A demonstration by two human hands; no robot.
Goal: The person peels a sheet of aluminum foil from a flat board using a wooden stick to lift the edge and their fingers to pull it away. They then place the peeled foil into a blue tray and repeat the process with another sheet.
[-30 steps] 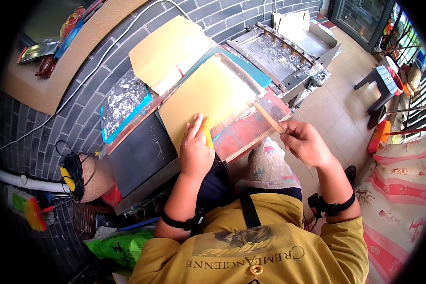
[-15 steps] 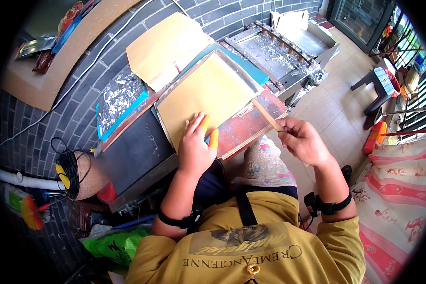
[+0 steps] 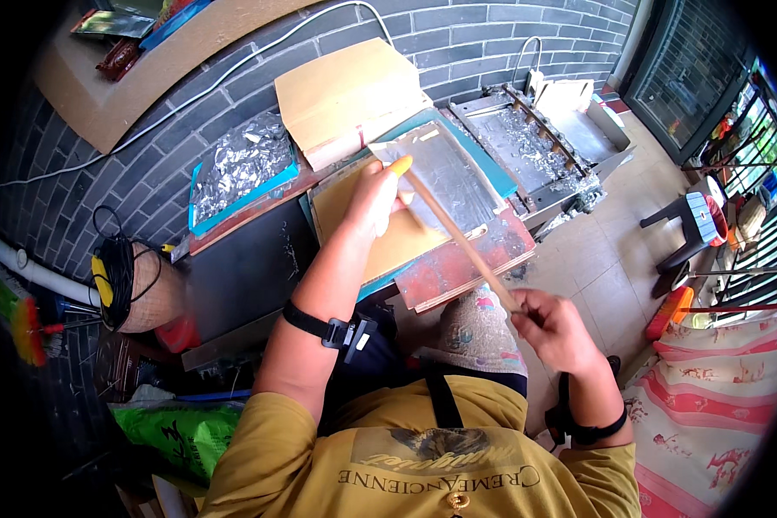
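My right hand (image 3: pixel 557 330) is closed round the near end of a thin flat wooden stick (image 3: pixel 462 242). The stick slants up and leftward over a stack of sheets. By its far end is my left hand (image 3: pixel 374 203), fingers curled, with yellow covers on some fingertips. Whether those fingers pinch the stick or a sheet's edge, I cannot make out. Beneath the left hand lies tan paper (image 3: pixel 345 200). To its right a shiny silver sheet (image 3: pixel 462 173) shows, edged by a greyish border. The stack rests on a worn reddish board (image 3: pixel 492 266).
A blue tray (image 3: pixel 246 200) of silver scraps stands left of a tan folder (image 3: pixel 345 95). At the back right sits a metal frame machine (image 3: pixel 514 129) strewn with silver flakes. A dark flat slab (image 3: pixel 242 259) is at left; a small stool (image 3: pixel 686 224) stands on the floor.
My left hand has moved up and away from me, off the tan paper. The silver sheet is now uncovered. More of the stick shows, and my right hand is lower.
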